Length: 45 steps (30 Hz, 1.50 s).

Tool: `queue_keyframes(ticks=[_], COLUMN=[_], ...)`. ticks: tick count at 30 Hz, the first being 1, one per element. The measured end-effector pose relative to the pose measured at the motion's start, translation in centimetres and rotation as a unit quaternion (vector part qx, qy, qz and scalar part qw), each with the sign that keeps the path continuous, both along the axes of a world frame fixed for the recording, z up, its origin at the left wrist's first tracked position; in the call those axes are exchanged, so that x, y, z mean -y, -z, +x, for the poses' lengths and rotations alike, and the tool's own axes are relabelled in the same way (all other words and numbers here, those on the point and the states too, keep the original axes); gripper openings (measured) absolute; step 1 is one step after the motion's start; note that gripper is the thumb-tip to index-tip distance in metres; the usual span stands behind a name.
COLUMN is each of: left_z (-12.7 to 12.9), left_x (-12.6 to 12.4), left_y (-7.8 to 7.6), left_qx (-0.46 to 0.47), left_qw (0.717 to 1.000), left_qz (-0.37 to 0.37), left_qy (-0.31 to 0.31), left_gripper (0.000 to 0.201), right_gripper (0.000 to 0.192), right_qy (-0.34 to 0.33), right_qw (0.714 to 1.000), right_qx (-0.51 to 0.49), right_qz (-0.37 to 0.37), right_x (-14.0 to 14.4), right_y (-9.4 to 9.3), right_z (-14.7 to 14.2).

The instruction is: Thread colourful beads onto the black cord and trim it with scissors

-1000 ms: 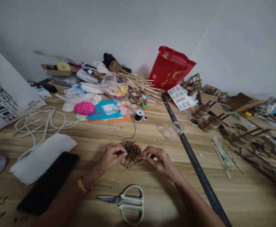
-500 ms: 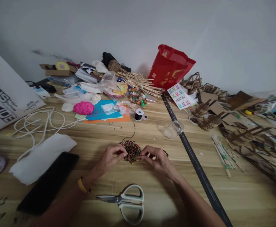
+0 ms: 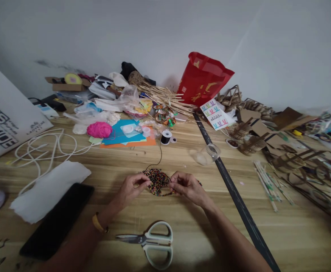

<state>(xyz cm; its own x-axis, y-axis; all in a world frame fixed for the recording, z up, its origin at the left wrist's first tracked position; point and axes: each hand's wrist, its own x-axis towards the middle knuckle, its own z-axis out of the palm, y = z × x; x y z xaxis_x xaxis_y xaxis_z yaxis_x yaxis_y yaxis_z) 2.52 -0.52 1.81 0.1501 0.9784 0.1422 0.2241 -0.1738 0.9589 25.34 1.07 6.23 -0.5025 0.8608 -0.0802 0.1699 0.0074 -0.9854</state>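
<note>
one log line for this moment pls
left hand: pinching beaded piece | right hand: pinching its other side | black thread spool: behind | scissors: near, untouched

Lighting was soft, even and moderately dim. Shadows on the table [image 3: 182, 158] were faint. No glare was noted. Wide-angle distortion bent the edges; the corners blurred slightly.

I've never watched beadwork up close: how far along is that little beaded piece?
A dense patch of multicoloured beadwork is already woven. Both the left hand and the right hand pinch its edges on the wooden table. Black thread runs uncut from it to the spool, and the scissors lie untouched, so finishing and trimming seem left. How much more beading is planned cannot be told.
</note>
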Motion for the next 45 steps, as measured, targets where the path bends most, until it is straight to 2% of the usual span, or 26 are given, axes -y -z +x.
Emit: queue_keyframes(ticks=[10, 17, 20, 23, 26, 35, 40, 45], left_z=[-0.3, -0.4, -0.2, 0.4, 1.1, 2.1, 2.3, 2.4], left_x=[-0.1, -0.3, -0.2, 0.0, 0.4, 1.4, 1.6, 1.6], left_y=[-0.5, 0.5, 0.6, 0.5, 0.2, -0.7, -0.8, -0.6], left_qx=[0.04, 0.089, 0.064, 0.023, -0.015, -0.084, -0.114, -0.105], left_qw=[0.997, 0.993, 0.994, 0.996, 0.997, 0.995, 0.992, 0.992], left_qz=[-0.057, -0.078, -0.083, -0.082, -0.054, 0.014, 0.024, 0.03], left_qy=[0.024, -0.007, 0.013, 0.032, 0.047, 0.057, 0.058, 0.055], left_gripper=[0.018, 0.02, 0.02, 0.018, 0.016, 0.013, 0.012, 0.01], right_gripper=[0.037, 0.027, 0.016, 0.017, 0.007, 0.008, 0.006, 0.006], right_qy=[-0.031, -0.05, -0.034, -0.003, -0.034, -0.049, -0.049, -0.047], right_qw=[0.999, 0.997, 0.994, 0.977, 0.966, 0.976, 0.979, 0.983], right_qx=[0.026, 0.054, 0.093, 0.146, 0.167, 0.143, 0.133, 0.124], right_qz=[-0.026, -0.018, 0.049, 0.155, 0.195, 0.159, 0.143, 0.129], right_x=[0.2, -0.1, -0.1, 0.2, 0.8, 1.5, 1.5, 1.6], right_y=[-1.5, -0.5, 0.4, 1.1, 1.3, 2.3, 2.7, 2.8], right_z=[0.2, 0.2, 0.1, -0.4, -1.0, -1.9, -2.1, -2.2])
